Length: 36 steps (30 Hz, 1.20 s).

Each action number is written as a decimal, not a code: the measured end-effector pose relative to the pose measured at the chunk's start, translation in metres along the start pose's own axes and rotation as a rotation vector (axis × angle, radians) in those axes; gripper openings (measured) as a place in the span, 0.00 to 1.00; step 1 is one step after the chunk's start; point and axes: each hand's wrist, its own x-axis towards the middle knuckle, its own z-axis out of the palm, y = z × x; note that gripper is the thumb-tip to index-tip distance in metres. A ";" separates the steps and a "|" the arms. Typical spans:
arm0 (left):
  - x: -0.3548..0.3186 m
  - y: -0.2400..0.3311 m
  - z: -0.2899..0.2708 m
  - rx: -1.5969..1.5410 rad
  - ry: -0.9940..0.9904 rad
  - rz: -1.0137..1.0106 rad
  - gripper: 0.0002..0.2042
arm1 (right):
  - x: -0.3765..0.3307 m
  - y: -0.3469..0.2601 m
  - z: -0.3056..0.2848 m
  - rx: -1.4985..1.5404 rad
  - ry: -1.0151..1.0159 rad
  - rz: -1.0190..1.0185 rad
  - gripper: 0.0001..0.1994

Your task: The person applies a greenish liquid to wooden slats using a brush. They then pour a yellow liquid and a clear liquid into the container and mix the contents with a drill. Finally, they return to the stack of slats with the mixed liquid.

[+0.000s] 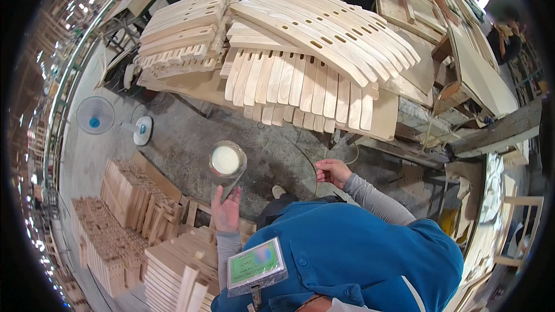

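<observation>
Grey concrete floor (191,133), white pedestal fan (96,115), stacked wooden slats (300,34)

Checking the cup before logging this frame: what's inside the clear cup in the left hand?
The clear cup, gripped at its base by the left hand, holds a white, opaque substance, seen from above. Its depth and anything beneath its surface are hidden. The right hand is apart from it.

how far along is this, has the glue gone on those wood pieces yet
Done: curved slotted wooden slats lie stacked on the bench, with shorter pieces piled at lower left.
In hand: the left hand holds up a clear cup of white liquid; whether it is glue I cannot tell. The right hand is curled, its grip apparently on a thin hose.
Left: no white liquid shows on any slat, so spreading looks not yet begun.
</observation>
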 end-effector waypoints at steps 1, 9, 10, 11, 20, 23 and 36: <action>0.012 0.012 0.002 0.019 -0.033 0.010 0.14 | 0.003 0.000 0.010 0.019 0.000 -0.009 0.07; 0.111 0.072 0.045 0.188 -0.177 -0.004 0.16 | 0.016 0.014 0.022 0.146 0.179 -0.031 0.06; 0.124 0.073 0.051 0.193 -0.190 -0.014 0.16 | 0.015 0.012 0.020 0.153 0.190 -0.029 0.06; 0.136 0.070 0.061 0.200 -0.202 -0.027 0.15 | 0.016 0.010 0.017 0.152 0.228 -0.020 0.07; 0.231 0.052 0.140 0.477 -0.253 -0.008 0.12 | 0.094 0.011 -0.078 -0.042 0.498 0.039 0.08; 0.258 0.059 0.165 0.570 -0.233 0.059 0.09 | 0.107 0.027 -0.137 -0.042 0.615 0.210 0.07; 0.348 0.070 0.160 0.555 -0.144 -0.185 0.12 | 0.137 0.046 -0.131 0.018 0.628 0.221 0.08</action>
